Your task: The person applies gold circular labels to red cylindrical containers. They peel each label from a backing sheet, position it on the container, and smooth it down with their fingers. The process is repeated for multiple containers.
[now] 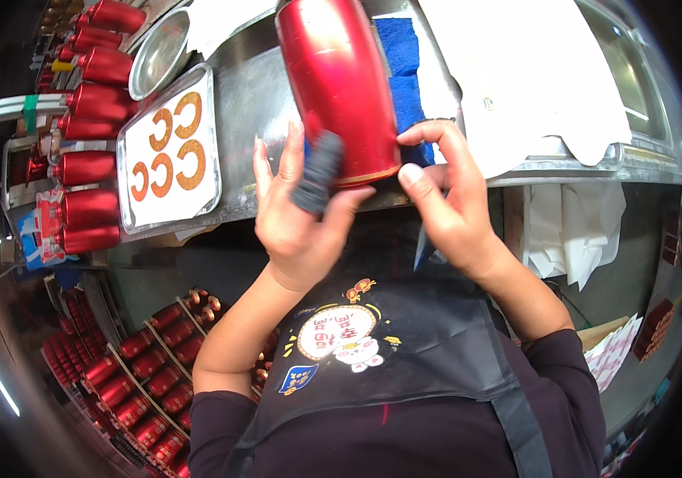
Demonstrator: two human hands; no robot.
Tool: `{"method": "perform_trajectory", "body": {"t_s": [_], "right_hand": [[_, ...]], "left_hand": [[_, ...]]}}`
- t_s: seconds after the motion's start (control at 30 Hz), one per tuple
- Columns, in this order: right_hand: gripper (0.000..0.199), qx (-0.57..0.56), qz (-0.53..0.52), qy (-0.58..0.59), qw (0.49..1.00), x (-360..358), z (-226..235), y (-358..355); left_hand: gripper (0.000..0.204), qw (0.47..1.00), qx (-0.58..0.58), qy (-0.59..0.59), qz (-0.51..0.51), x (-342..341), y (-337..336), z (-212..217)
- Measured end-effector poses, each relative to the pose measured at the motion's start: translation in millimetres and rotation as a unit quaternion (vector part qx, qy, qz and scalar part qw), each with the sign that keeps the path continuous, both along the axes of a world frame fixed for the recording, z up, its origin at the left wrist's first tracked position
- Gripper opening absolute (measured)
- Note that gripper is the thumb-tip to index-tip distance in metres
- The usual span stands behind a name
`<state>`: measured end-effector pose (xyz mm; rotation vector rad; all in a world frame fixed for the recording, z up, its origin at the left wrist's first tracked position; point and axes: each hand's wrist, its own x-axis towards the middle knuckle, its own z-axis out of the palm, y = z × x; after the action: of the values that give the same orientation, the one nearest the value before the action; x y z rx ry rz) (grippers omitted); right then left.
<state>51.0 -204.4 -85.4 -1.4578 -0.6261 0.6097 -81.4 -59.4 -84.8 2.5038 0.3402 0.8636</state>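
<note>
Red metal cylinder (pixel 339 84), glossy, lay tilted on steel surface (pixel 257 99) at 12 o'clock, lower end twd person. Left hand (pixel 297 211): grip clamped on dark grey pad (pixel 319 171), pressed vs cylinder's lower left side. Right hand (pixel 444 195): thumb and fingers clamped on cylinder's bottom rim. Blue cloth (pixel 405 72) under/behind cylinder. White tray (pixel 170 151) w/ orange C-shaped rings at 10 o'clock. More red cylinders (pixel 90 135) racked at 9 o'clock; others in crate (pixel 146 374) at 7 o'clock.
</note>
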Motion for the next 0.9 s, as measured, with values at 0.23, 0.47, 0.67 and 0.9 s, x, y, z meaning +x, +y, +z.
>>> {"method": "perform_trajectory", "body": {"t_s": [0.23, 0.47, 0.67, 0.9], "right_hand": [[0.055, -0.005, -0.064, -0.302, 0.951, -14, -2, 11], [0.057, -0.023, -0.100, -0.298, 0.949, -16, -5, 26], [0.052, -0.014, -0.111, -0.284, 0.952, -15, -8, 25], [0.047, -0.003, -0.105, -0.258, 0.960, -11, -7, 25]], "left_hand": [[0.054, 0.975, -0.213, -0.060, 0.011, -10, -2, -22], [0.036, 0.999, -0.042, -0.020, -0.011, -27, -6, -28], [0.035, 1.000, -0.010, -0.020, -0.013, -24, -6, -28], [0.033, 1.000, -0.027, -0.004, -0.003, -25, -6, -29]]}}
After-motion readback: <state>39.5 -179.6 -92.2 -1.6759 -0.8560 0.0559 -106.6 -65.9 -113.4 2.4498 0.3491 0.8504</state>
